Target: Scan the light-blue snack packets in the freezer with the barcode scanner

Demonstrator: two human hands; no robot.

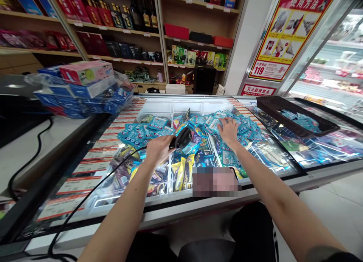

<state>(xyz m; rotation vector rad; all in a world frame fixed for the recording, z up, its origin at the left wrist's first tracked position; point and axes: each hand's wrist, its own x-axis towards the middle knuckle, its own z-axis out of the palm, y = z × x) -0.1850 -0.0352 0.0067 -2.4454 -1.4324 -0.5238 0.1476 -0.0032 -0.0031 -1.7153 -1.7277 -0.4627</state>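
My left hand [160, 150] is wrapped round the handle of a black corded barcode scanner [183, 138], held over the glass top of a chest freezer. The scanner's head points to the right, and its black cable [96, 188] runs back to the lower left. My right hand [228, 130] rests with its fingers stretched out on a spread of small blue packets [248, 127]. Another pile of the same blue packets [141, 133] lies left of the scanner. Beneath the glass, yellow wrapped ice creams [183, 173] and other bagged goods show in wire baskets.
A dark brown plastic tray [326, 132] with several blue packets stands at the right. Plastic-wrapped blue boxes [85, 93] are stacked at the left, topped by a pink box [86, 72]. A pixelated phone-like object [215, 182] lies at the near edge. Stocked shelves [195, 42] stand behind.
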